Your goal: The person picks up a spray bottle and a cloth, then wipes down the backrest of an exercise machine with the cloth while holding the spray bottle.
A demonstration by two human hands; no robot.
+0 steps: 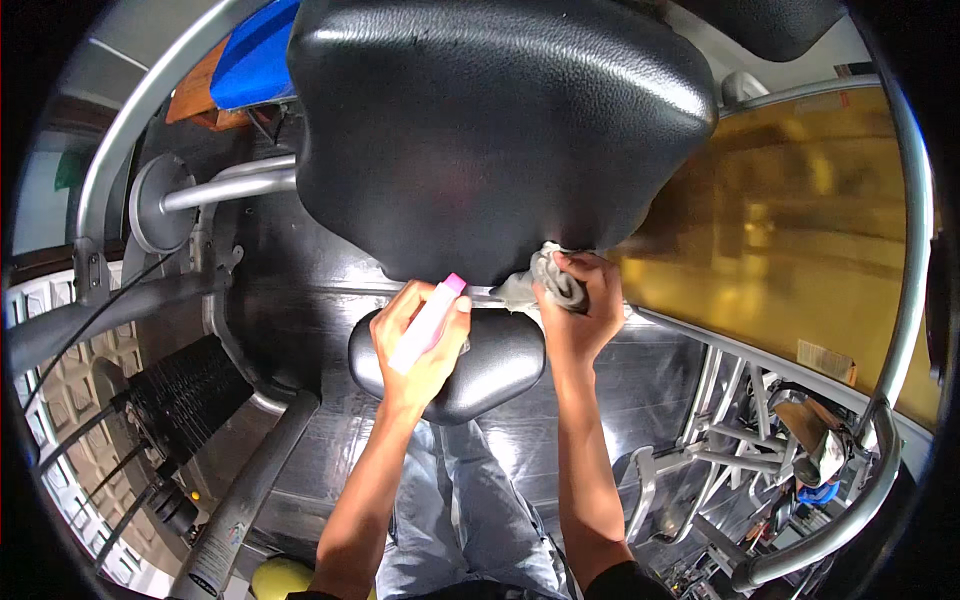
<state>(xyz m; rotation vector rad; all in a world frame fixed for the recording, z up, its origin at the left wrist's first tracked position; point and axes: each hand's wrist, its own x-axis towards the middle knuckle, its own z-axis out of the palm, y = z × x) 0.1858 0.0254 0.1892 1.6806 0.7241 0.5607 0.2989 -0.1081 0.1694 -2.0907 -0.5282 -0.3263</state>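
My left hand (420, 337) is closed around a pink and white plastic bottle (427, 326), its pink cap pointing up and away from me. In my right hand (585, 307) is a bunched grey cloth (553, 281), which touches or lies very near the lower right edge of a large black padded backrest (480, 142). A smaller black padded seat (495, 367) lies below the backrest, partly hidden by my left hand and the bottle.
Silver tubular machine frames (904, 225) curve along both sides. At the right stands a yellowish translucent panel (772, 240). A round metal disc on a bar (161, 202), a blue pad (255, 56) and a dark weight stack (187, 397) are at the left. A yellow-green ball (281, 577) shows below.
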